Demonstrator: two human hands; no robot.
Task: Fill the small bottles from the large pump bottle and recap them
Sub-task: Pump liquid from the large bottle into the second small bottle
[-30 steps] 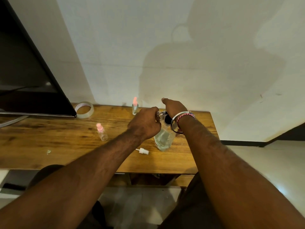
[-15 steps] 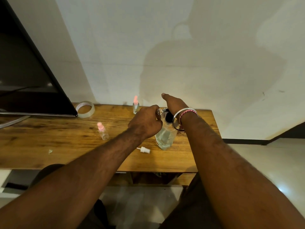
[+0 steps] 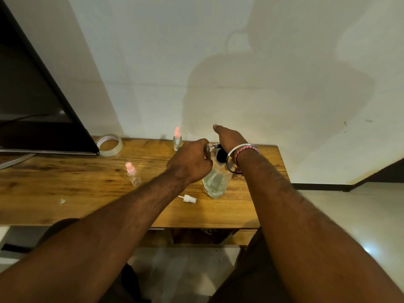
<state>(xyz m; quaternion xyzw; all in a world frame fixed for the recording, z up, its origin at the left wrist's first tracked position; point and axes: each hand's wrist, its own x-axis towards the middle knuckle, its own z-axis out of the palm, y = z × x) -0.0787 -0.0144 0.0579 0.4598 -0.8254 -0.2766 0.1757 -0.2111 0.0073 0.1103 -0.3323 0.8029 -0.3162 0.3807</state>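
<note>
Bare forearms — silver bangle (image 3: 232, 154), red-white thread (image 3: 244, 149)

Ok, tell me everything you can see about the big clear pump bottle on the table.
The large pump bottle is clear, glass or plastic by its look, and holds clear liquid. It stands upright on the wooden table, near the right end, with a black pump top. The right hand rests over the pump; the left hand holds a small clear bottle up by the spout. A loose white spray cap lies on the table just left of its base, apart from it.
</note>
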